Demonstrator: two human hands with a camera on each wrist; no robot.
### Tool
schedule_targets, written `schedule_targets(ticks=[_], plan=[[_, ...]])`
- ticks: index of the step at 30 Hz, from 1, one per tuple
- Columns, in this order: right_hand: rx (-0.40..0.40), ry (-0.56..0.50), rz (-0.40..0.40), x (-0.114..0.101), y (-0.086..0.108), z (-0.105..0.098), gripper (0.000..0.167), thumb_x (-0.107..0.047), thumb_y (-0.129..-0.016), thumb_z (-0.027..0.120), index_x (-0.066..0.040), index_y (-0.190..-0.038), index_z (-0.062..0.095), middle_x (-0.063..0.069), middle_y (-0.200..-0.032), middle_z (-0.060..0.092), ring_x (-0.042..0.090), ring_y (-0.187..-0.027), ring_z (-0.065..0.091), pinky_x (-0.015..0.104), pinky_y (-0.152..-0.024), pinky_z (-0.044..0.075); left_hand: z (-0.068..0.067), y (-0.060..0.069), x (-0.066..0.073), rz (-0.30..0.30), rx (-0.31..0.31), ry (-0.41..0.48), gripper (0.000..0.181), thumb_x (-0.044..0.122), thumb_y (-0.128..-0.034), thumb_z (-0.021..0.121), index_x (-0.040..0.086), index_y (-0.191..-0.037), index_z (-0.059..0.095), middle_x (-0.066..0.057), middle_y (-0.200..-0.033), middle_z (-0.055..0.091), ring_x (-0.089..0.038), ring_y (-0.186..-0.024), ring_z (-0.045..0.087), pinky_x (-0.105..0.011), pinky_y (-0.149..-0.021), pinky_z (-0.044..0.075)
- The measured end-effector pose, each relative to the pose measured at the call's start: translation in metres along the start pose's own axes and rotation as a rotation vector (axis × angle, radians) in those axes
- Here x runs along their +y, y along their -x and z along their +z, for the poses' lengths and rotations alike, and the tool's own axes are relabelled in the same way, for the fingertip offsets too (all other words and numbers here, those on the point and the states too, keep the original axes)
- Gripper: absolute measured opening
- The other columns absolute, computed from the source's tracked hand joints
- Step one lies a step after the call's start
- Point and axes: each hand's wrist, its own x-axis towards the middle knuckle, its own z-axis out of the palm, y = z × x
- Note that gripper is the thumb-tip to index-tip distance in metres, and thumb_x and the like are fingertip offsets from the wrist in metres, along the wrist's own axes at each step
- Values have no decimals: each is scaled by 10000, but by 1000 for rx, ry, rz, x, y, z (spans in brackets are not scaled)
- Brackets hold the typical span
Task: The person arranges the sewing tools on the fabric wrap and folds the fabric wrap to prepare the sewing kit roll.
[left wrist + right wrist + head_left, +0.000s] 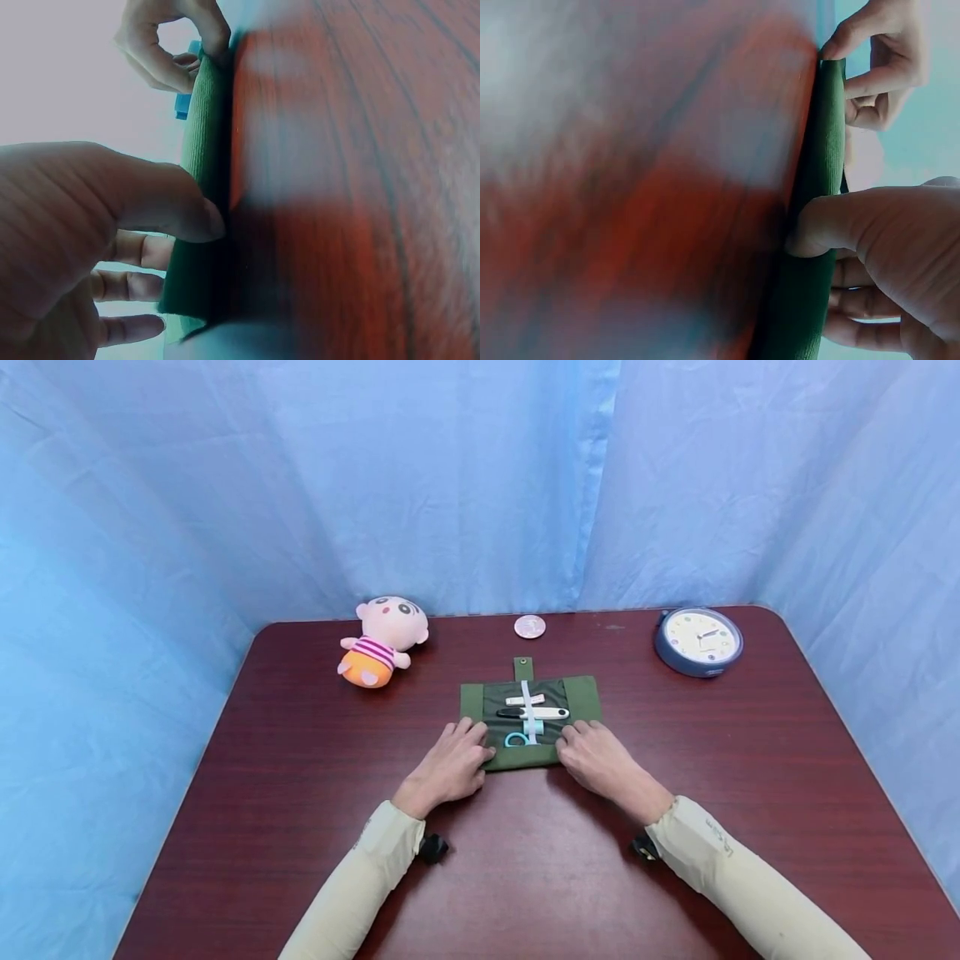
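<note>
A green fabric pouch (581, 693) lies unfolded on the table, a snap tab (523, 668) pointing away at its far edge. Under its white elastic strap sit a small whitish item (513, 701), a black-and-white slim tool (555, 713), a teal cylinder (538, 727) and a teal ring-shaped handle (512, 740). My left hand (453, 760) pinches the near left part of the pouch, thumb (176, 206) on the near side and fingers behind. At the near right, my right hand (600, 760) grips the same rolled edge (826, 150) between thumb and fingers.
Toward the back left lies a plush doll (375, 652) in a striped top. A round pinkish disc (529, 627) is near the far edge. At the back right sits a round clock (701, 639). Blue curtains (420, 485) surround the dark red table (300, 827).
</note>
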Motion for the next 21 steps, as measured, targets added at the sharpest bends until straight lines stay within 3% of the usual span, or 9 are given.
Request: schedule_targets(ticks=[6,14,21], plan=[[15,42,-75,5,-6,3,169,-84,-775,684,-102,-638,588,40,-674,626,231,-603,559,322,-555,412,0,2,-6,10,21,43,193,128,-837,698,168,-994,802,-15,-926,598,-226,-911,488,-372,-760,394],[-45,-6,-90,12,-8,5,238,-261,-695,767,-105,-687,589,37,-706,623,238,-652,593,352,-590,412,0,4,-14,-28,14,176,229,86,-876,671,115,-1070,787,-30,-994,667,-224,-979,554,-378,-792,436],[66,-117,-75,18,-3,14,187,-236,-662,665,-108,-659,530,35,-662,593,253,-634,578,389,-605,420,-3,10,-22,3,58,312,200,55,-901,662,65,-1075,761,-56,-1009,691,-228,-1001,631,-388,-869,521]])
